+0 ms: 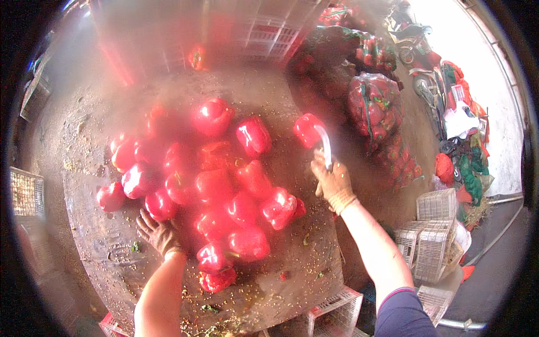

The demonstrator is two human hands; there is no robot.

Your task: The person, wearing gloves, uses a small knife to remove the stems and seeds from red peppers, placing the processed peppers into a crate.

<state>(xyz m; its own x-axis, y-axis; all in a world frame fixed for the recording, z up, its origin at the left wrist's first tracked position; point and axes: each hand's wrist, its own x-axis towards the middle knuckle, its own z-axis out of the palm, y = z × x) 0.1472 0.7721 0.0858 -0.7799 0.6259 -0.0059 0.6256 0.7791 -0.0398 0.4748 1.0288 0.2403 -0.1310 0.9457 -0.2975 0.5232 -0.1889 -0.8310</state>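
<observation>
In a brown work glove, my right hand (335,182) grips a curved, pale tool (326,145) that looks like a curved knife; its handle is hidden in the fist. A red bell pepper (307,129) is at the tool's far end, beyond the table's right edge. I cannot tell whether the tip pierces it. My left hand (158,232), also gloved, has its fingers spread low over the table, next to a glossy red pepper (161,204). Whether they touch is unclear. A heap of red bell peppers (214,185) covers the middle of the table, partly blurred by haze on the lens.
Seeds and leaf scraps litter the brown tabletop (294,303). A red crate (269,38) stands at the far side, a pale crate (337,311) below the near edge. Net sacks of peppers (374,107) sit on the right, with stacked crates (427,248) and parked motorbikes (425,86) beyond.
</observation>
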